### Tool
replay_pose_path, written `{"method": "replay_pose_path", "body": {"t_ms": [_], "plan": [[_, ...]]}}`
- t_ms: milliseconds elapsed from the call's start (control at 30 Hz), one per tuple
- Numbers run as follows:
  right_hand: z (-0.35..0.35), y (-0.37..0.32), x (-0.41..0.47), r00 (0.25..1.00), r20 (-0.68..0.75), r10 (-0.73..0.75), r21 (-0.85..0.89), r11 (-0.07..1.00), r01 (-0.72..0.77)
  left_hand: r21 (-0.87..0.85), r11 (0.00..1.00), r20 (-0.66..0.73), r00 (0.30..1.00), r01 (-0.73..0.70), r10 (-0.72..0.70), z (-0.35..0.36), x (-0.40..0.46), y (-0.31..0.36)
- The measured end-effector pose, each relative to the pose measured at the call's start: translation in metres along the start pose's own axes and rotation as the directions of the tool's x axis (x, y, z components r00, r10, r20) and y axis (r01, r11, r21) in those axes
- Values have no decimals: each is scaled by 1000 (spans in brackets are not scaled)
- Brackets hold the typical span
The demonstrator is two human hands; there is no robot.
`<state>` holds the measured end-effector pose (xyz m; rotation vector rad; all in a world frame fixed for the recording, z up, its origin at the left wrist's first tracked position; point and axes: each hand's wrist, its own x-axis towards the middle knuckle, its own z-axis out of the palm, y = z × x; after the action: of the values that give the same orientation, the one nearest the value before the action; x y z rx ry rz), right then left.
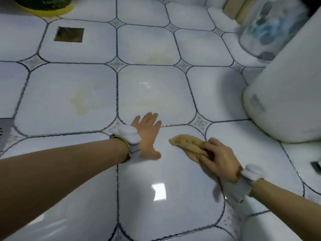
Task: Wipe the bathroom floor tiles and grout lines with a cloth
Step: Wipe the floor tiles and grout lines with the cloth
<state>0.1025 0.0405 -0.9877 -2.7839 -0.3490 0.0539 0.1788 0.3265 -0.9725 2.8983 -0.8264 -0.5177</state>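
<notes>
1. Two bare hands work low over the white floor tiles (66,100), which are edged with dark grout lines (117,94).
2. At the far left edge a grey slotted object (5,131) lies on the floor, only partly in view.
3. Farther back on the left sits a yellow-rimmed dark object (46,7), and near it a square floor drain (69,34) is set into one tile.
4. Faint yellowish stains (83,103) mark the tiles ahead of the hands.
5. The left hand (147,134) lies flat on the floor, fingers straight and spread, palm pressing across a grout line; its grip holds nothing. A white and grey wrist device (128,136) is strapped at its wrist.
6. Just right of it, apart from it, the yellow-brown cloth (187,145) rests on a glossy tile.
7. The right hand (218,160) presses down on the cloth, fingers curled over its near end so the grip has the cloth. A similar wrist device (250,173) sits on this wrist.
8. At the right stands a white toilet base (284,101), with a blurred clear container (267,26) behind it.
</notes>
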Motion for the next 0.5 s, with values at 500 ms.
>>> {"method": "replay_pose_path", "body": {"t_ms": [500], "plan": [[-15,32,-5,999,7,34,178,983,-35,107,994,111,994,4,-16,-8,34,28]]}}
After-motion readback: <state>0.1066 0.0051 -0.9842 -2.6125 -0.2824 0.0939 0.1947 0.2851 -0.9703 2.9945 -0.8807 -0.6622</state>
